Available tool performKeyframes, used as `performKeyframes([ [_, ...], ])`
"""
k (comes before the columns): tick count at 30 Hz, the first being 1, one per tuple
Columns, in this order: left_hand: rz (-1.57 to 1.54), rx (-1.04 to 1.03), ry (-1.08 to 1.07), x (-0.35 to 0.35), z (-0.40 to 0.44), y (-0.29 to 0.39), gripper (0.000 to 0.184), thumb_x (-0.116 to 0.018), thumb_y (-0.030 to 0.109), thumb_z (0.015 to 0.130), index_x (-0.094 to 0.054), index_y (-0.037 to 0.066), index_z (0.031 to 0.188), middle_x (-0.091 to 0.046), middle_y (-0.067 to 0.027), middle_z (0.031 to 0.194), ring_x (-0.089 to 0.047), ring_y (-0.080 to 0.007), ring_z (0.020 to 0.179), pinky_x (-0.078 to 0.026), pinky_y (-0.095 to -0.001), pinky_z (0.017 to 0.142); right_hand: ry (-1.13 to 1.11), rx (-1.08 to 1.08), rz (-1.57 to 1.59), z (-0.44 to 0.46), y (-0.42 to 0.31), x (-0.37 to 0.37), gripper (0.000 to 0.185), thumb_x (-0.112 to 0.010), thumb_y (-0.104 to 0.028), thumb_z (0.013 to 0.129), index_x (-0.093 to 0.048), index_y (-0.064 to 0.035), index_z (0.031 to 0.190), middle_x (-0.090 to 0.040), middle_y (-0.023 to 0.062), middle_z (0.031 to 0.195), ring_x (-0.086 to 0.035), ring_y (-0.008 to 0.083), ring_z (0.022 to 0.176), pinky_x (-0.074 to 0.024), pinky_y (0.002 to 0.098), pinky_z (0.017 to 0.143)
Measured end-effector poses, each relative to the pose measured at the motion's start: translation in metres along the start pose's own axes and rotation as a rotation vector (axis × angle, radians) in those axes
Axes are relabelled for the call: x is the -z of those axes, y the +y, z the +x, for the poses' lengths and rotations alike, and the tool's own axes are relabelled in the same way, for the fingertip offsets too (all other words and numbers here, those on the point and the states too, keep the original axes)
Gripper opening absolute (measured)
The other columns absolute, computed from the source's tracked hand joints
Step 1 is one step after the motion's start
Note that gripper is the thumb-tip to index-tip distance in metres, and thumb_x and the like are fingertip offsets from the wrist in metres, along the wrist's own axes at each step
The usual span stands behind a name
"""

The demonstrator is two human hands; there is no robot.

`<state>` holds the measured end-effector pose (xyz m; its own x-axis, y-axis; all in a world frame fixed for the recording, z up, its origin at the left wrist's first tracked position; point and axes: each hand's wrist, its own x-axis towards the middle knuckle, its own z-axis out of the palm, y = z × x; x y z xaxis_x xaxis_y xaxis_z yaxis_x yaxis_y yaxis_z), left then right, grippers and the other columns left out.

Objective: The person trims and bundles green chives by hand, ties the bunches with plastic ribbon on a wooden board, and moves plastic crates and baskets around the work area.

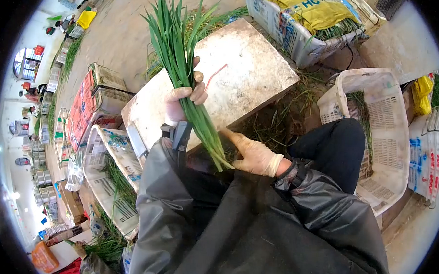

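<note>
Brown, dusty floor point(121, 30) around us, strewn with green trimmings point(304, 94); at 12 o'clock, a stained white rectangular board point(253, 48), a thin bent red strip point(215, 77) lying on it; slotted white plastic crates at 3 point(388, 103) and 8 o'clock point(94, 173). Our left hand point(178, 95) is wrapped around a long bundle of flat green leaves point(176, 52), mid-length; leaf tips point to 11 o'clock, pale stem ends angle down past the board's near edge; our pale-gloved right hand point(258, 156) lies alongside those ends, thumb and finger close about them; whether it pinches, we cannot tell.

Risks, as we judge them: a slack left grip could let outer stems slide and the leaves fan apart; too hard a squeeze could bruise them; stem ends, unsupported by the board, could shed strands toward our lap; a careless sweep might knock the strip off.
</note>
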<state>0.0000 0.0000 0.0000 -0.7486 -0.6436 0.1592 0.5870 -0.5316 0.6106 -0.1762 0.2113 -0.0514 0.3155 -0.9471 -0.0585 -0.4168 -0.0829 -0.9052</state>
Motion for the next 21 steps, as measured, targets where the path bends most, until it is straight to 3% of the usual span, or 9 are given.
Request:
performKeyframes([
  [2,0.001,-0.001,-0.010,-0.008,0.004,0.003,0.085,-0.073,0.004,0.084,-0.034,0.004,0.160,-0.063,-0.0082,0.115,-0.051,-0.0124,0.068,-0.045,-0.0296,0.064,0.019,0.067,0.028,0.002,0.000,-0.006,0.062,-0.068,-0.030,0.093,-0.051,-0.0094,0.149,-0.071,0.0254,0.121,-0.069,0.0396,0.111,-0.0546,0.0450,0.099],
  [5,0.024,0.012,-0.016,-0.013,0.002,0.010,0.084,-0.073,0.002,0.083,-0.036,0.004,0.158,-0.064,-0.0077,0.114,-0.051,-0.0125,0.067,-0.045,-0.0295,0.064,-0.167,0.020,-0.003,0.006,-0.011,0.010,0.033,-0.062,-0.027,0.099,-0.067,-0.0069,0.125,-0.075,0.0220,0.100,-0.072,0.0416,0.097,-0.0574,0.0476,0.088],
  [6,0.027,0.009,-0.014,-0.012,0.003,0.011,0.084,-0.074,0.001,0.083,-0.036,0.004,0.158,-0.064,-0.0077,0.114,-0.051,-0.0126,0.068,-0.046,-0.0295,0.064,0.027,0.043,-0.100,0.005,-0.011,0.012,0.023,-0.059,-0.025,0.101,-0.069,-0.0052,0.107,-0.074,0.0201,0.092,-0.073,0.0415,0.088,-0.0586,0.0490,0.080],
  [9,0.027,-0.007,-0.010,-0.009,0.003,0.013,0.084,-0.074,0.000,0.083,-0.036,0.004,0.158,-0.064,-0.0074,0.114,-0.052,-0.0129,0.070,-0.047,-0.0294,0.065,0.361,-0.225,-0.270,0.009,0.003,0.033,0.015,-0.061,-0.021,0.099,-0.067,-0.0069,0.098,-0.073,0.0182,0.088,-0.073,0.0375,0.084,-0.0598,0.0470,0.074],
  [15,0.006,-0.043,0.033,-0.009,-0.001,0.011,0.085,-0.072,-0.001,0.083,-0.035,0.005,0.159,-0.063,-0.0080,0.114,-0.052,-0.0135,0.072,-0.048,-0.0295,0.068,0.401,-0.367,-0.901,-0.001,0.017,0.032,0.013,-0.067,-0.009,0.087,-0.067,-0.0065,0.100,-0.074,0.0155,0.085,-0.075,0.0360,0.083,-0.0604,0.0469,0.070],
  [16,0.003,-0.041,0.032,-0.009,-0.001,0.012,0.085,-0.072,-0.001,0.083,-0.035,0.004,0.159,-0.062,-0.0082,0.114,-0.052,-0.0136,0.072,-0.048,-0.0295,0.068,0.218,-0.457,-0.711,0.002,0.017,0.038,0.015,-0.067,-0.008,0.086,-0.067,-0.0054,0.101,-0.075,0.0191,0.086,-0.075,0.0370,0.083,-0.0602,0.0480,0.069],
  [19,-0.006,-0.040,0.032,-0.009,-0.004,0.012,0.084,-0.071,-0.001,0.083,-0.035,0.004,0.159,-0.062,-0.0086,0.115,-0.051,-0.0138,0.072,-0.048,-0.0293,0.068,0.248,-0.416,-0.675,0.002,0.000,0.052,0.015,-0.067,-0.009,0.086,-0.066,-0.0055,0.100,-0.076,0.0174,0.085,-0.076,0.0368,0.080,-0.0600,0.0498,0.068],
  [20,-0.006,-0.038,0.029,-0.008,-0.005,0.013,0.084,-0.071,-0.001,0.083,-0.035,0.004,0.159,-0.062,-0.0086,0.115,-0.051,-0.0139,0.072,-0.048,-0.0292,0.068,0.153,-0.476,-0.569,0.003,-0.013,0.064,0.033,-0.065,-0.007,0.085,-0.064,-0.0016,0.117,-0.075,0.0222,0.099,-0.074,0.0395,0.095,-0.0604,0.0489,0.079],
  [21,-0.007,-0.036,0.025,-0.008,-0.005,0.013,0.084,-0.071,-0.001,0.083,-0.035,0.004,0.158,-0.061,-0.0086,0.116,-0.051,-0.0139,0.072,-0.047,-0.0292,0.068,0.147,-0.304,-0.373,0.003,-0.013,0.061,0.041,-0.064,-0.007,0.085,-0.061,-0.0013,0.125,-0.073,0.0238,0.107,-0.072,0.0404,0.101,-0.0592,0.0482,0.084],
])
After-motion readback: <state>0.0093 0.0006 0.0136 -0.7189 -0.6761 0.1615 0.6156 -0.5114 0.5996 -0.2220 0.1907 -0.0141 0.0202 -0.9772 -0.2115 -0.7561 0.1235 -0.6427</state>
